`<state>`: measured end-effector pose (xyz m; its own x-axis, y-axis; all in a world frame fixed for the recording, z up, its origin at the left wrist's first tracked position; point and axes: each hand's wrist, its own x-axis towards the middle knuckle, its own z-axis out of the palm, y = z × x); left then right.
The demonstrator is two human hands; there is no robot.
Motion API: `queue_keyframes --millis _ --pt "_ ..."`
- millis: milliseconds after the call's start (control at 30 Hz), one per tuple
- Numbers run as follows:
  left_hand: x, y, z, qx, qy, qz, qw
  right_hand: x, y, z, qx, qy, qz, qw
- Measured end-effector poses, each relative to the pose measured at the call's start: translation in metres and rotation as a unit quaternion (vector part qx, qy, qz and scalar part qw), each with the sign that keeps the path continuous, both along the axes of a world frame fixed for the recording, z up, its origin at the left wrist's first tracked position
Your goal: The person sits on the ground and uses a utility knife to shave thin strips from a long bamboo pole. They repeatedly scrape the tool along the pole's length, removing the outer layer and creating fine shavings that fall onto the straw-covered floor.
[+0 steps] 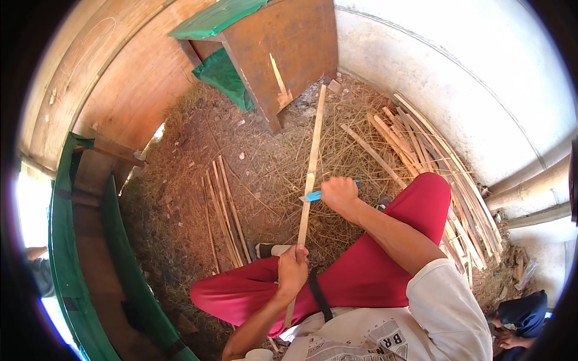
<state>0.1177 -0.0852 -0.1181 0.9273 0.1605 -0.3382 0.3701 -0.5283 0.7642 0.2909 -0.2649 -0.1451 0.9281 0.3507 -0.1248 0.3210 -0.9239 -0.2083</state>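
A long pale bamboo strip (313,153) runs up and away from my lap, its near end by my waist and its far end close to the wooden cabinet. My left hand (292,268) is closed around its lower part, above my left thigh. In my closed right hand (339,194) is a blue utility knife (314,196). Its blade end lies against the strip, around the middle of its length, by a node. The knife's rear end sticks out past the far side of my fist.
Thin split strips (226,210) lie on the straw-strewn ground at left. A larger pile of bamboo strips (433,144) lies at right along the white wall (475,66). A brown cabinet (289,48) with green covering stands ahead; green-edged shelving (90,240) is at left. Another person (522,319) sits at lower right.
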Motion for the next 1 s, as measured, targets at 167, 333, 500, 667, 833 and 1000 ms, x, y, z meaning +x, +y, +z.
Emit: queue_keyframes --millis 167,333,500,667,833,1000 --pt "0.004 0.001 0.009 0.029 0.002 -0.023 0.999 0.001 -0.002 -0.001 0.003 0.01 0.0 1.0" --pt "0.01 0.006 -0.01 -0.041 0.011 -0.009 0.999 0.009 -0.002 -0.004 0.02 0.021 -0.036 0.999" --pt "0.012 0.013 0.002 0.023 -0.021 -0.021 0.999 0.02 -0.011 0.012 0.054 0.059 0.057 0.995" --pt "0.014 0.025 0.024 0.014 0.029 -0.029 0.999 0.018 -0.011 0.017 0.096 0.175 0.063 0.978" --pt "0.012 0.037 0.018 0.014 -0.019 -0.056 0.998 0.008 -0.004 0.031 0.06 0.065 0.136 0.987" --pt "0.029 0.028 0.038 -0.398 0.223 0.116 0.882 0.006 0.0 0.019 0.167 0.066 0.038 0.983"
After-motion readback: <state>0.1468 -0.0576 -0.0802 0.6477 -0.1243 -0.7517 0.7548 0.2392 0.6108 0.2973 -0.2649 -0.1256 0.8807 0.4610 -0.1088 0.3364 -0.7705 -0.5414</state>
